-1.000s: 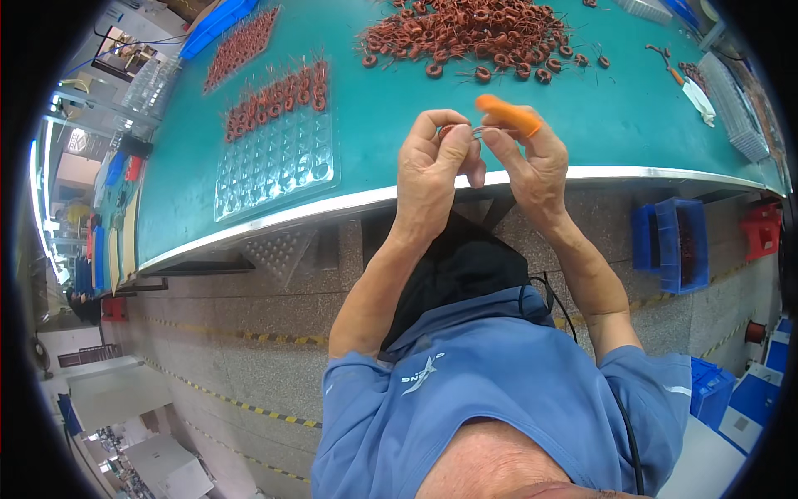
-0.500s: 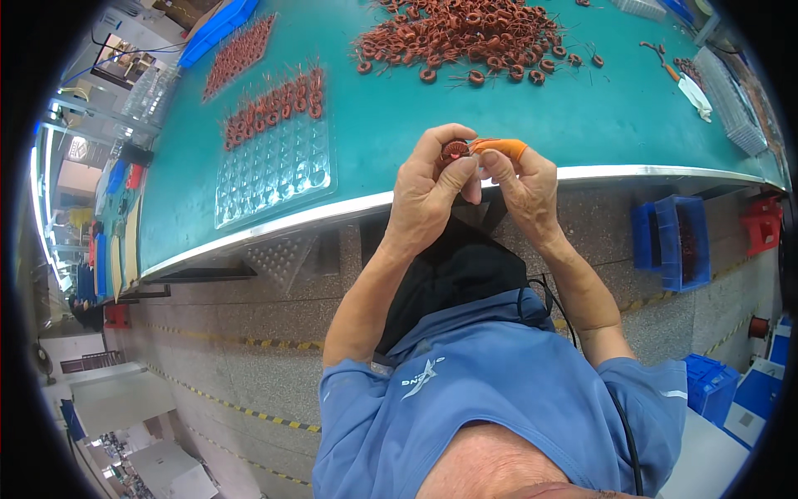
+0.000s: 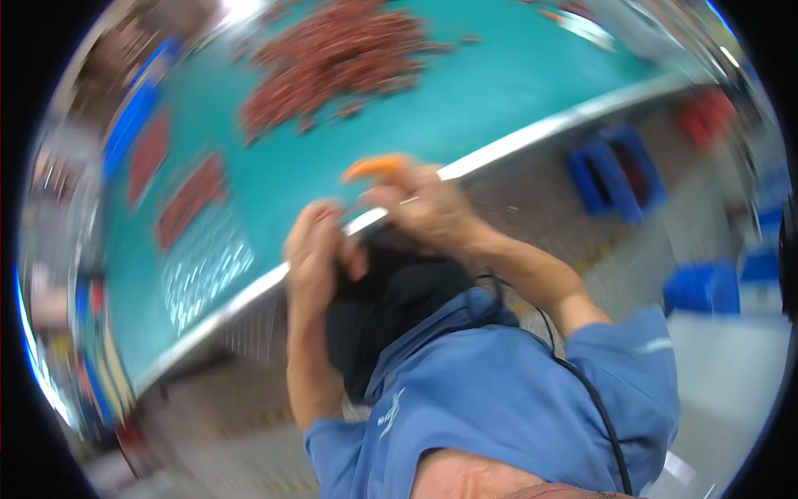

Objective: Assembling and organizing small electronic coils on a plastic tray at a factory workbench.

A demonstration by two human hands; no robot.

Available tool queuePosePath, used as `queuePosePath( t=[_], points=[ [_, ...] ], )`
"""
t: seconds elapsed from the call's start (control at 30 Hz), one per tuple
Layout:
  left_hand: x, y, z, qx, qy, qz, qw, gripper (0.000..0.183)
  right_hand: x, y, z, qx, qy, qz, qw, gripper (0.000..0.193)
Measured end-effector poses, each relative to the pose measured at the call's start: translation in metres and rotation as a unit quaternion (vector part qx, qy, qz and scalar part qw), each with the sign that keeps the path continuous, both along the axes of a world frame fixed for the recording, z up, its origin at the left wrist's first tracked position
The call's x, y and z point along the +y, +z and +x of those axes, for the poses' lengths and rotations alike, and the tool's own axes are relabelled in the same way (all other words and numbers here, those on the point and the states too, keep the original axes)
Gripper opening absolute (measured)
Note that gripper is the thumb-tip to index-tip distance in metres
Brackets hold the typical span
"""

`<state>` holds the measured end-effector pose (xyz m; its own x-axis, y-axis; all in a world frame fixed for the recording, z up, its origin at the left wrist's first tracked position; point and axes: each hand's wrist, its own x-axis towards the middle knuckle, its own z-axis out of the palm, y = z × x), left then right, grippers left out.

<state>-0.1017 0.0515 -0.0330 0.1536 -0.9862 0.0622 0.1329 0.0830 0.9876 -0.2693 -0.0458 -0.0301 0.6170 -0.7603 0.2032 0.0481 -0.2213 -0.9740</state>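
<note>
Motion smears the whole head view. My left hand is over the table's front edge, its fingers curled in. A reddish spot shows at its fingertips, too blurred to name. To its right and apart from it, my right hand has its forefinger stretched out to the left, with an orange finger cot on it. The thumb lies below that finger with a gap between. A heap of copper-red wound ring coils lies on the green table. A clear tray at the left carries coils in its far part.
Farther left is a second batch of coils beside a blue bin. A white-and-orange tool lies at the far right. Blue crates and a red stool stand on the floor past the table edge.
The view has swung, tilting the table edge. My hands have come apart; before, my left fingers held a ring coil while my right pinched at its wire ends.
</note>
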Motion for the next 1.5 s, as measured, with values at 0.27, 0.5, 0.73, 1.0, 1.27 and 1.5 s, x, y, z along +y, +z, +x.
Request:
queuePosePath(
  t=[0.27,0.5,0.73,1.0,1.27,1.5],
  points=[
    [-0.006,-0.009,-0.013,-0.185,0.031,-0.053,0.981,0.032,-0.011,-0.010,-0.009,-0.123,0.102,0.202,0.966,0.022],
    [-0.008,-0.008,-0.028,-0.078,0.073,-0.022,0.994,0.020,-0.001,-0.022,-0.001,-0.192,0.059,0.106,0.974,0.018],
    [-0.012,-0.019,-0.035,-0.048,0.138,-0.036,0.989,0.019,-0.003,-0.034,-0.008,-0.138,-0.063,0.136,0.979,0.033],
    [-0.026,0.001,-0.025,-0.415,0.035,-0.052,0.908,0.017,0.001,-0.045,-0.008,-0.174,0.051,0.223,0.958,0.031],
    [-0.022,0.042,-0.009,-0.422,-0.176,0.043,0.888,0.022,0.000,-0.043,-0.018,-0.198,0.139,0.287,0.927,0.028],
    [-0.021,0.037,-0.004,-0.242,-0.194,0.092,0.946,0.025,-0.004,-0.035,-0.026,-0.196,0.197,0.301,0.912,0.030]
  ],
)
